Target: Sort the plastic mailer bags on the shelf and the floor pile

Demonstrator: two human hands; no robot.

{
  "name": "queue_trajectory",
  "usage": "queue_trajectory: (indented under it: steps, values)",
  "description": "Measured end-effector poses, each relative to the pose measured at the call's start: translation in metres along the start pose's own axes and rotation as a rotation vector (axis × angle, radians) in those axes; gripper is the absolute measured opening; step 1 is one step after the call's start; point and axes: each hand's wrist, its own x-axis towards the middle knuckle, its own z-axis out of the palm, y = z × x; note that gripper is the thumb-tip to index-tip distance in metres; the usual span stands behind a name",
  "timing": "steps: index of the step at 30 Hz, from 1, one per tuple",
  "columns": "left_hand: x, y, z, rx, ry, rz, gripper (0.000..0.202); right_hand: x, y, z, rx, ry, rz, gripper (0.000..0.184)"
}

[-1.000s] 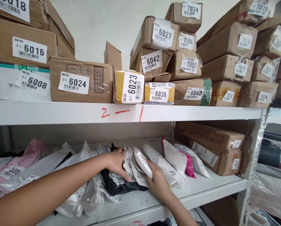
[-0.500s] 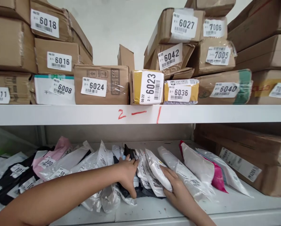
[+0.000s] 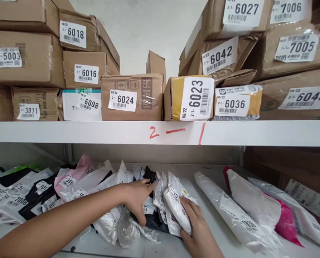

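My left hand (image 3: pixel 135 199) is over a row of courier bags on the lower shelf, fingers spread and thumb apart. It touches a dark bag (image 3: pixel 156 218) and the bags beside it. To its right, my right hand (image 3: pixel 199 224) grips a white plastic courier bag (image 3: pixel 177 202) by its right side, the thumb near its lower end. This bag stands on edge and leans left against other white bags (image 3: pixel 161 195). Its label is partly readable, starting with 70. Crumpled clear plastic (image 3: pixel 127 227) lies below my left hand.
Right of my hands lie a long white bag marked 7036 (image 3: pixel 226 209), a white-and-pink bag (image 3: pixel 256 200) and a large carton (image 3: pixel 310 197). More bags, one pink (image 3: pixel 79 172), lean at left. Above, the upper shelf edge (image 3: pixel 108 132) carries labelled cartons (image 3: pixel 131 82).
The view has shifted, so the shelves sit farther right in the picture. My right hand and its white bag have moved left relative to the shelf, widening the space beside the 7036 bag.
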Motion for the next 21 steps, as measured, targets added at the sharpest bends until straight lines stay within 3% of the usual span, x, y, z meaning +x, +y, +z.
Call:
queue_trajectory:
  steps: [4,7,9,11,13,15,18,21]
  values:
    - [-0.053,0.011,0.031,-0.131,0.343,-0.193,0.101,0.017,0.007,-0.025,0.144,-0.004,0.144,0.068]
    - [-0.084,0.013,0.082,-0.086,0.777,-0.359,0.083,0.035,0.015,-0.044,0.207,-0.023,0.266,0.07]
    - [-0.09,0.004,0.119,-0.07,1.107,-0.544,0.079,0.04,0.016,-0.043,0.185,-0.056,0.233,0.068]
    - [-0.084,-0.011,0.148,-0.211,1.289,-0.736,0.082,0.036,0.016,-0.033,0.123,-0.083,0.102,0.063]
    - [-0.072,-0.025,0.165,-0.429,1.322,-0.85,0.088,0.027,0.015,-0.021,0.042,-0.102,-0.05,0.065]
    - [-0.06,-0.031,0.168,-0.582,1.307,-0.901,0.089,0.019,0.014,-0.013,-0.029,-0.125,-0.134,0.069]
    - [-0.048,-0.024,0.158,-0.625,1.332,-0.955,0.075,0.019,0.012,-0.014,-0.085,-0.169,-0.092,0.073]
    - [-0.044,-0.007,0.141,-0.604,1.382,-0.913,0.059,0.03,0.009,-0.018,-0.088,-0.171,0.006,0.075]
